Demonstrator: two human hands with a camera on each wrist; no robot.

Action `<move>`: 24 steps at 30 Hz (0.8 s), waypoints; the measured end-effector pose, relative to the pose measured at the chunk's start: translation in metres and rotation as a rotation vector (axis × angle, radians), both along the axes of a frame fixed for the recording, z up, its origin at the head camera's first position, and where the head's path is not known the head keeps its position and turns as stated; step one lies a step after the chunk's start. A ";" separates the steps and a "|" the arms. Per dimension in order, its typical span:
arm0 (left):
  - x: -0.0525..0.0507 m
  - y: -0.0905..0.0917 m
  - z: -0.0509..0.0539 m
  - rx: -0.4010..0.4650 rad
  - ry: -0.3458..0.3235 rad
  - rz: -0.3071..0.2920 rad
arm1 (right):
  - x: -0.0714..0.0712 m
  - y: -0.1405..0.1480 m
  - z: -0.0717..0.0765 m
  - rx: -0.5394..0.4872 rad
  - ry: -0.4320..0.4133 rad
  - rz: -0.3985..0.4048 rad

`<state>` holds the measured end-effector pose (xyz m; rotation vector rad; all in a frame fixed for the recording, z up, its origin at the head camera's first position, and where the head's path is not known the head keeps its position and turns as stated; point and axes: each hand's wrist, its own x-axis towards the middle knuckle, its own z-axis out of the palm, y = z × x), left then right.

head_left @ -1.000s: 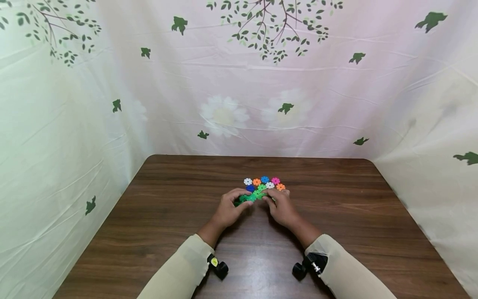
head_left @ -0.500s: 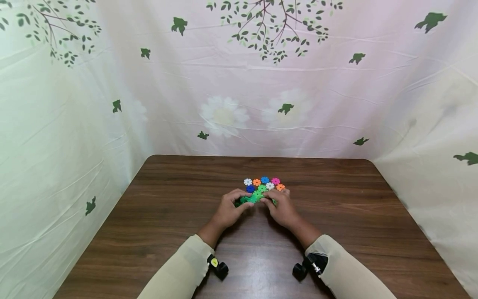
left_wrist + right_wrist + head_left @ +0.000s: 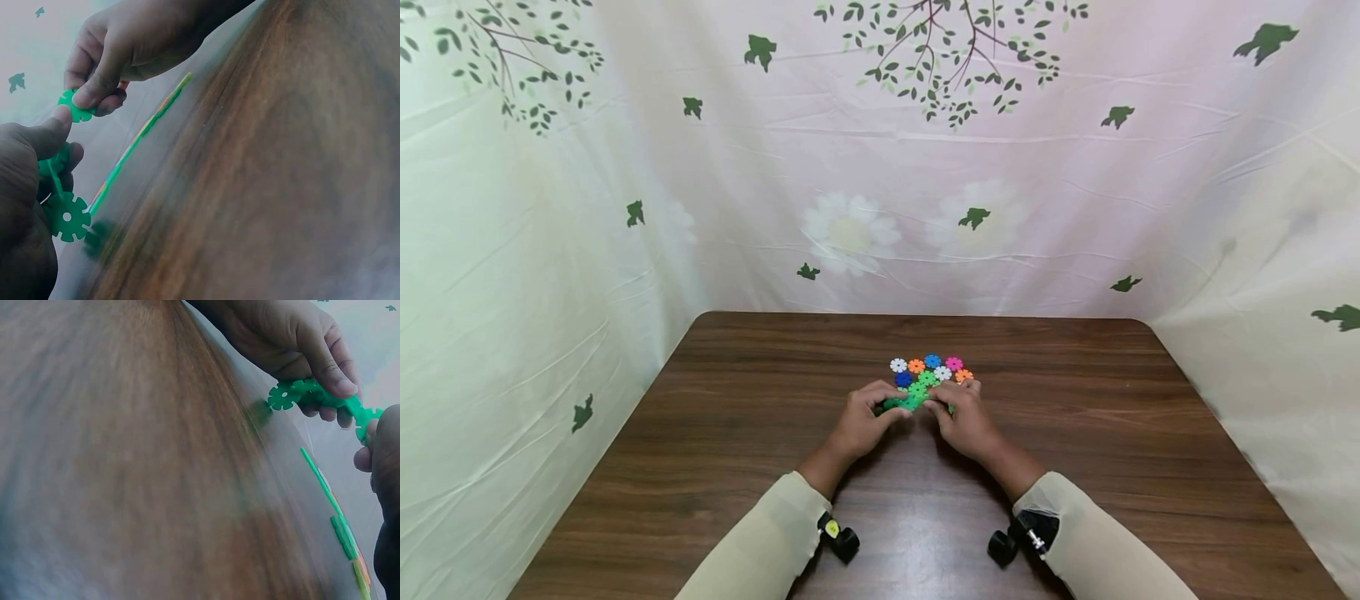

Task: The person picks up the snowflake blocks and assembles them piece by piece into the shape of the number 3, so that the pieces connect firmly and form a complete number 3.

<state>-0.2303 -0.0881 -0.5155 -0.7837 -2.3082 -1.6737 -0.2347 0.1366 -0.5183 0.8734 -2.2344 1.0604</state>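
Several green notched discs joined in a chain (image 3: 67,217) (image 3: 284,395) are held up between the two hands. My left hand (image 3: 859,423) (image 3: 28,187) (image 3: 294,344) pinches the chain between thumb and fingers, with one disc sticking out past the palm side. My right hand (image 3: 966,421) (image 3: 140,40) (image 3: 389,469) pinches a green disc (image 3: 76,106) at the other end, close beside the left thumb. In the head view the fingers cover part of the chain.
Just beyond the hands, flat on the brown table (image 3: 760,367), lie loose discs: white (image 3: 898,365), orange (image 3: 916,366), blue (image 3: 932,361), pink (image 3: 953,363), dark blue (image 3: 903,379) and light green (image 3: 927,377). A patterned cloth (image 3: 880,167) hangs behind and at both sides.
The green chain between the hands has tilted slightly, and the left fingers have shifted a little to the right. Both hands keep their grip; the loose discs have not moved.
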 end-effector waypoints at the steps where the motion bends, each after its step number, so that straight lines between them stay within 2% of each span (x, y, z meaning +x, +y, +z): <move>1: 0.000 0.000 0.000 -0.004 0.002 0.000 | 0.000 0.000 0.000 0.003 0.003 -0.002; 10: 0.000 0.003 -0.001 -0.001 0.046 0.005 | -0.001 -0.003 -0.004 0.005 0.027 -0.024; 16: -0.003 0.003 -0.002 0.003 0.097 0.016 | 0.000 -0.003 -0.003 -0.008 -0.008 -0.049; 24: -0.003 0.002 -0.004 0.042 0.116 0.040 | -0.003 -0.005 -0.004 -0.020 -0.011 -0.078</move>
